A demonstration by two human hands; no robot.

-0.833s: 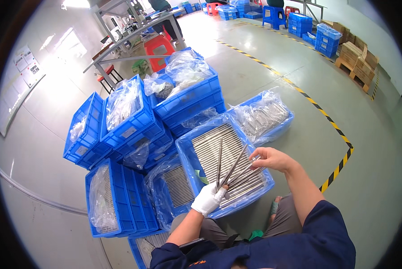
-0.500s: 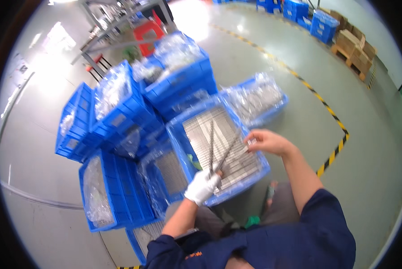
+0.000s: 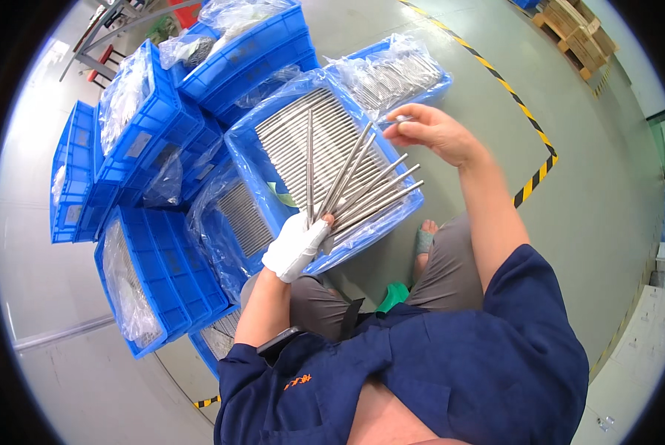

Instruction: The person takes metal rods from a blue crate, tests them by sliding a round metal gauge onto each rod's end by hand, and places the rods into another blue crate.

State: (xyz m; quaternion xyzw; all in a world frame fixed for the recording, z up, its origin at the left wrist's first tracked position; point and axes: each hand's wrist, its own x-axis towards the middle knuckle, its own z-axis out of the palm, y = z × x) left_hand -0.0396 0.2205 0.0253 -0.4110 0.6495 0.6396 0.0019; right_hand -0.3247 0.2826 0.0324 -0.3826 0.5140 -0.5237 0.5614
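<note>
My left hand (image 3: 300,243), in a white glove, grips one end of several thin metal rods (image 3: 341,172) that fan out over a blue crate (image 3: 245,159). Clear plastic film lines this crate, and rows of similar metal rods (image 3: 291,137) lie side by side in it. My right hand (image 3: 438,136) is bare and hovers beyond the crate's right edge, apart from the fanned rods. Its thumb and fingers are pinched together; a small shiny bit shows at the fingertips, too little to name. A scrap of green material (image 3: 282,195) lies inside the crate's left side.
Another crate of film-covered rods (image 3: 392,78) stands beyond. Stacked blue crates (image 3: 165,271) crowd the left, and a lower crate with rods (image 3: 243,219) adjoins mine. Yellow-black floor tape (image 3: 531,182) runs along the right. Wooden pallets (image 3: 577,33) are at the far right.
The rods in my left hand have spread from a narrow pair into a wider fan of several. My right hand has drawn its fingers into a pinch. The whole view has shifted.
</note>
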